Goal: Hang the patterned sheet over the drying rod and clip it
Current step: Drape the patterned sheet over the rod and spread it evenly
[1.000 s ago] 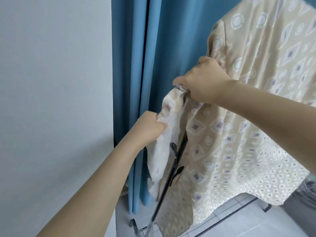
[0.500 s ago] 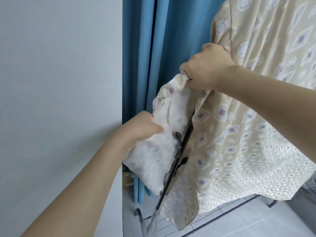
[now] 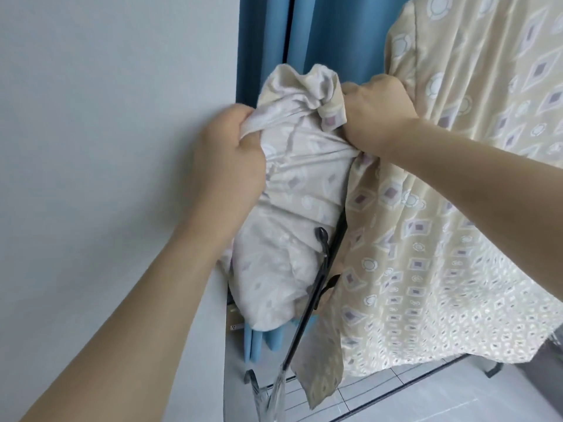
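Left hand [image 3: 227,159] and right hand [image 3: 376,115] each clench 1 bunch of the patterned sheet [image 3: 304,184], gathering its loose end between the fingers to spread it along the rack [image 3: 316,287].

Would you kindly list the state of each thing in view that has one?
patterned sheet: draped over the rack, end bunched up, no clip visible
left hand: grips the bunched end
right hand: grips the bunched end
drying rack: standing, top hidden by the sheet
blue curtain: hanging closed
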A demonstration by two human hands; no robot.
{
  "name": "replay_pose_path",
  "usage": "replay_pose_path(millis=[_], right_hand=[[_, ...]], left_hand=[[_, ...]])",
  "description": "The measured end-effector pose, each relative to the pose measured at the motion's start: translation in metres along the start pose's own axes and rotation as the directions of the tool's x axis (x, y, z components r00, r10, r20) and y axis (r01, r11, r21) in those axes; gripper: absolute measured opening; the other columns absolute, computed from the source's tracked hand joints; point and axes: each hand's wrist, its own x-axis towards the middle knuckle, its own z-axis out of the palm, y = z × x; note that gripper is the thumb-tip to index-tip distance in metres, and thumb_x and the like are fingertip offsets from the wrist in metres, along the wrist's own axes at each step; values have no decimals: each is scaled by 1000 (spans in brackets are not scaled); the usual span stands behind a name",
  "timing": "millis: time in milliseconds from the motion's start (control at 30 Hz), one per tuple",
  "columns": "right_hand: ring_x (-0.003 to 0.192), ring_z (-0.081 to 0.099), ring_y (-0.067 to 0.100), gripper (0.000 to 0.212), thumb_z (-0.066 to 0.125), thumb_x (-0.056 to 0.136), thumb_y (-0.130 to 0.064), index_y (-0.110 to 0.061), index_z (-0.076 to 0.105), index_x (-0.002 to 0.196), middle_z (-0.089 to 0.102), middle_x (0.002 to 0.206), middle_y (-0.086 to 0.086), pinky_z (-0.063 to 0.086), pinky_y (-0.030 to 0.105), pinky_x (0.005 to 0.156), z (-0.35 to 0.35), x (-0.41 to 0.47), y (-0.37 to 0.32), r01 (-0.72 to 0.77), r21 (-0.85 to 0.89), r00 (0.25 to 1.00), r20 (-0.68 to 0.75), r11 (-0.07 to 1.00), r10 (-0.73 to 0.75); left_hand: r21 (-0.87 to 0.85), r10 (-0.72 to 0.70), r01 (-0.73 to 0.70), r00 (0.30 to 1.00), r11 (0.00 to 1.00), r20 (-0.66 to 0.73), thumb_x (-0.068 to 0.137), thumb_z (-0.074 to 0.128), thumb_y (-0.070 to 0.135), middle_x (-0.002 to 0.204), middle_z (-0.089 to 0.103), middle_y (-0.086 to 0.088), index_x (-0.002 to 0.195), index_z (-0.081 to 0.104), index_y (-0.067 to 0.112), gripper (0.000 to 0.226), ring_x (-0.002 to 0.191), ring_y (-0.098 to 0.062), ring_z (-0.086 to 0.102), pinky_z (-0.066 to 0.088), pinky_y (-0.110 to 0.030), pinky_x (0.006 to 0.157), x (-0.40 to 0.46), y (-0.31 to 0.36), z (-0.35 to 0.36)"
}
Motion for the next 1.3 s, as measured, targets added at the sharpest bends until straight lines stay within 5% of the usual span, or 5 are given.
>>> replay_pose_path(millis=[167, 600, 867, 1100, 1300], right_hand=[[53, 35, 23, 28, 37, 85, -3, -12, 28, 60, 30, 56, 0, 26, 33, 57, -4, 4, 1, 8, -165, 976, 218, 986, 28], [119, 49, 28, 55, 47, 91, -53, -16, 56, 130, 55, 132, 6, 29, 42, 103, -51, -33, 45, 240, 127, 971, -52, 963, -235], [132, 37, 28, 46, 38, 97, -35, -13, 51, 135, 41, 145, 11, 24, 42, 108, -76, -62, 128, -209, 198, 911, -317, 958, 264], [130, 39, 16, 54, 27, 99, -52, -21, 38, 143, 47, 136, -6, 20, 30, 107, -59, -80, 195, -404, 377, 887, -60, 833, 458], [89, 52, 26, 47, 27, 100, -47, -13, 56, 111, 57, 93, 1, 41, 46, 87, -45, -72, 224, -407, 431, 875, -68, 805, 479]], left_hand=[[335, 333, -349, 937, 875, 105, 79, 41, 13, 67, 52, -5, 92, 53, 12, 18, 60, -31, 47, 35, -38, 51, -23, 36, 11], [598, -532, -312, 275, 739, 801, 88, 47, 35, 75, 53, -1, 69, 49, 16, 26, 65, -21, 48, 42, -34, 63, -23, -22, 73], [336, -37, -180, 834, 924, 550, 85, 44, 64, 100, 62, 14, 107, 56, 30, 42, 93, -12, 59, 51, -36, 83, 36, 60, 104], [97, 269, -276, 959, 956, 87, 95, 50, 20, 122, 46, -5, 93, 51, 13, 8, 105, -10, 42, 33, -16, 84, 53, 96, 153], [-188, -54, 6, 966, 982, -254, 99, 35, 18, 76, 46, 10, 84, 40, 21, 16, 73, -12, 49, 38, -13, 56, 110, 112, 121]])
